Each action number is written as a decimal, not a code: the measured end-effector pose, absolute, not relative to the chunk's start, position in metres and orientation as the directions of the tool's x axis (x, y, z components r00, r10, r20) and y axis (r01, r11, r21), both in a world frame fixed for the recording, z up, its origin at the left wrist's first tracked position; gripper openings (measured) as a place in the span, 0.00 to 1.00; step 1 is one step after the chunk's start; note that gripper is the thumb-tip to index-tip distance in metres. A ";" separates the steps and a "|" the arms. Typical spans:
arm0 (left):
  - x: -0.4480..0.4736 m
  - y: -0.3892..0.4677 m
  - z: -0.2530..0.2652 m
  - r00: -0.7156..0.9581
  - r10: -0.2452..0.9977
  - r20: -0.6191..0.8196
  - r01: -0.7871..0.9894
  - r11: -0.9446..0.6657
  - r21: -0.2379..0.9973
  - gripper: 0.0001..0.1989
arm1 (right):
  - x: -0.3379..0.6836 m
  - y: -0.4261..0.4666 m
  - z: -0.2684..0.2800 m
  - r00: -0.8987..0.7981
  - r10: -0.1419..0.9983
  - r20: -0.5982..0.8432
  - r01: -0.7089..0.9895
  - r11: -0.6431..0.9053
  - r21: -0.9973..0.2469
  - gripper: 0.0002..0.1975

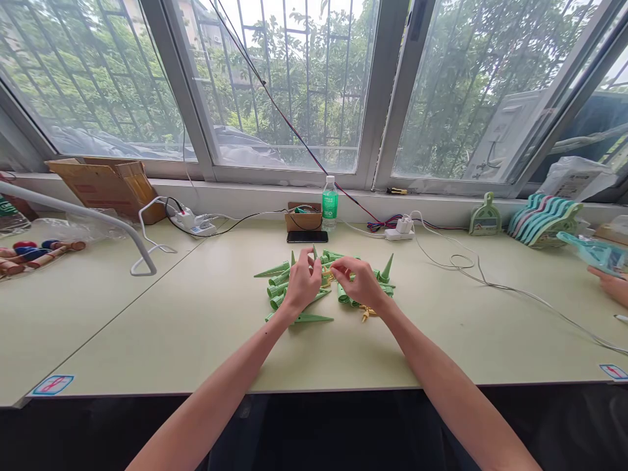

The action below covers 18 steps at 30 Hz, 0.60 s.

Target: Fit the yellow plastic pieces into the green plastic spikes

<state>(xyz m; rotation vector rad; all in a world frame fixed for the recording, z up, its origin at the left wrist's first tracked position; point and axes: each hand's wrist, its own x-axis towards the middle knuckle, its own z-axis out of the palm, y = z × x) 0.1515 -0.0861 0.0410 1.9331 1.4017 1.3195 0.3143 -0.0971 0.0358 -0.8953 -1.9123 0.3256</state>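
In the middle of the table lie several pale green, hollow, pointed plastic spikes [279, 290], some on their sides and one standing tip up [386, 268]. My left hand [305, 282] is over the left part of the pile with curled fingers; what they hold is hidden. My right hand [360, 281] is closed in a pinch close to my left fingertips. A small yellow plastic part [326, 277] shows between the two hands, at the right fingertips. More yellow parts [367, 313] lie below my right wrist.
Behind the pile are a phone [307, 237], a small cardboard box [304, 221] and a green-labelled bottle [330, 204]. A white cable [485, 282] crosses the right side. Green dustpan-like items [544, 219] stand farther right, near another person's hand [611, 286]. A lamp arm [98, 216] reaches in from the left.
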 end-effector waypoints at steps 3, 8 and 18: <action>0.152 -0.087 0.042 0.054 0.895 0.443 0.505 -0.407 0.761 0.15 | 0.314 -0.097 0.036 -0.282 0.695 0.662 0.427 0.708 -0.562 0.08; 0.152 -0.088 0.042 0.075 0.900 0.429 0.471 -0.411 0.780 0.14 | 0.314 -0.097 0.036 -0.310 0.696 0.648 0.418 0.711 -0.565 0.07; 0.151 -0.085 0.038 0.119 0.904 0.410 0.278 -0.426 0.861 0.18 | 0.317 -0.091 0.031 -0.270 0.716 0.644 0.417 0.690 -0.592 0.08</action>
